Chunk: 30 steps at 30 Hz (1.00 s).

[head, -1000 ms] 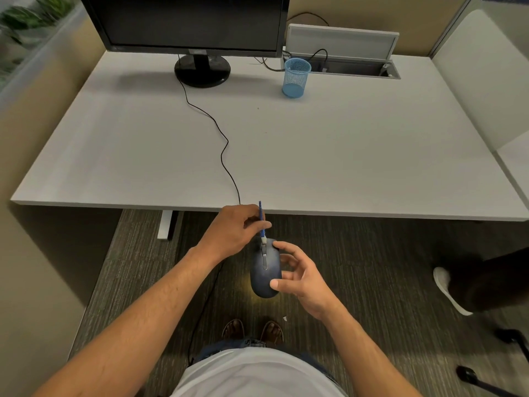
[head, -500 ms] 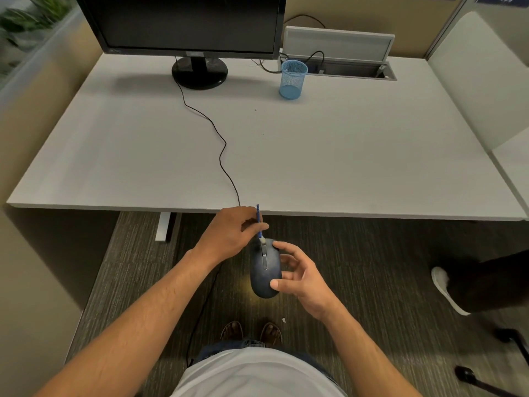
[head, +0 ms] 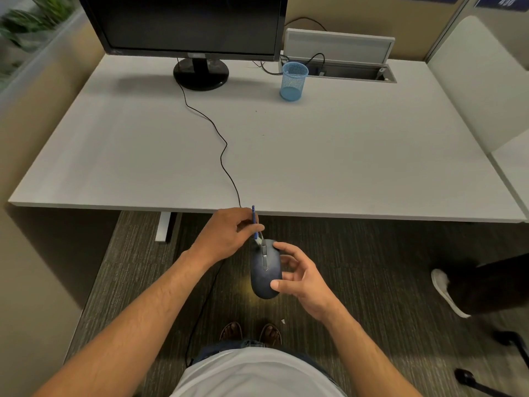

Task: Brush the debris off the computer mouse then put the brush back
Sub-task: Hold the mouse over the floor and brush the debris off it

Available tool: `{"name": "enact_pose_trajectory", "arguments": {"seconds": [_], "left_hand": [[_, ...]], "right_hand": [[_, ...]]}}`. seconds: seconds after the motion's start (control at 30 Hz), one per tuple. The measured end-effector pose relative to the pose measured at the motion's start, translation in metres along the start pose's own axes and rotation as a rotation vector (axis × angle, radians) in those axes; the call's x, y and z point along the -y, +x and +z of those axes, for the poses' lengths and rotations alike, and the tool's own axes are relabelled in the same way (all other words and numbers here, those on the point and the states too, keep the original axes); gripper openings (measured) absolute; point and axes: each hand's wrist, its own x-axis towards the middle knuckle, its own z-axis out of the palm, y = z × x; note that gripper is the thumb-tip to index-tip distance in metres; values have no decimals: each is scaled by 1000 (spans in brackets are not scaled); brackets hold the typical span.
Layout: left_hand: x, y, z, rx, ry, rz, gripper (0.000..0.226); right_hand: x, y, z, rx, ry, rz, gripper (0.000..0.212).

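A dark blue computer mouse (head: 264, 277) is held in the air in front of the desk edge, above the carpet. My right hand (head: 297, 279) grips it from the right side, thumb near its rear and fingers at its front. My left hand (head: 229, 236) pinches a thin blue brush (head: 254, 223), whose pale bristle tip touches the mouse's front by the scroll wheel. The mouse's black cable (head: 220, 147) runs up over the white desk (head: 343, 167) towards the monitor.
A blue mesh pen cup (head: 294, 81) stands at the back of the desk, right of the black monitor (head: 189, 24). Behind it is an open cable tray (head: 352, 71). Another person's shoe (head: 445, 290) and a chair base (head: 509, 339) are on the carpet at right.
The view has shifted slightly. The brush tip stays at the mouse's front and has moved only a little; both hands keep their hold.
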Motion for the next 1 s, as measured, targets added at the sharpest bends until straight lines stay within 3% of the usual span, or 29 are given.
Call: {"name": "enact_pose_trajectory", "arguments": {"seconds": [0.13,0.23,0.33,0.63,0.8,1.0], "left_hand": [[2,-3,2,-52,88,46,19],[-2,-5,2,-104,-121,-12,15],[-5,-5,1,-30,-228,-45,8],[4,-7,5,-89,167,129,20],[0,-13,5,-176,-94,130,11],[-1,-16,3,-59,-224,68,14]], "right_hand": [[0,-1,1,-4,-7,-3,76],[-1,0,1,-8,3,-4,76],[-3,0,2,-1,11,-5,75],[-3,-2,5,2,15,-18,77],[-4,-2,5,-4,35,-19,75],[-4,-3,6,-7,39,-25,75]]}}
